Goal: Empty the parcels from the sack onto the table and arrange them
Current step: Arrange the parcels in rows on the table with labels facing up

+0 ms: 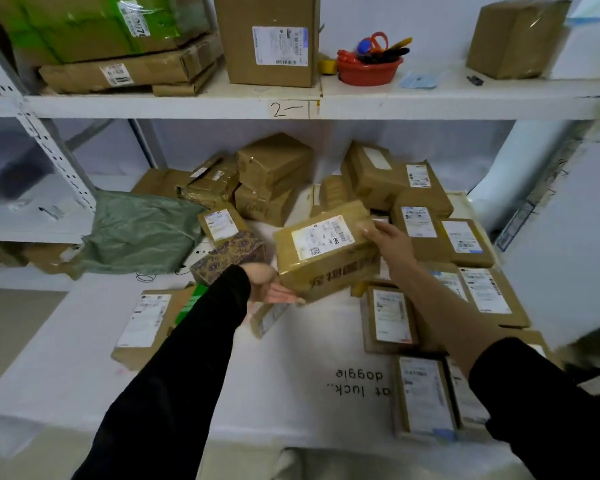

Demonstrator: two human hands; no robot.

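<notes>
Black sleeves [174, 375] reached up from the bottom edge to one brown parcel [329, 271], held above the table [291, 358] at mid-frame. Under its lower left corner the left hand [269, 285] lay palm-up, fingers stretched flat beneath it. At its upper right corner the right hand [387, 242] gripped, fingers curled over the far edge. Its white label [321, 239] bore a QR code and a barcode, the small print too blurred to read, and large characters ran along its front side. Upside-down writing [359, 382] on the table's white cover read "at luck... doggie". A shelf edge [222, 107] above was marked "2-1". One green sack [142, 230] lay slack at centre left, by the table's far left corner. About seven label-up parcels [423, 396] lay flat at the right, one purple patterned box [229, 254] sat by the left wrist, and one red bowl [369, 72] stood on the upper shelf
</notes>
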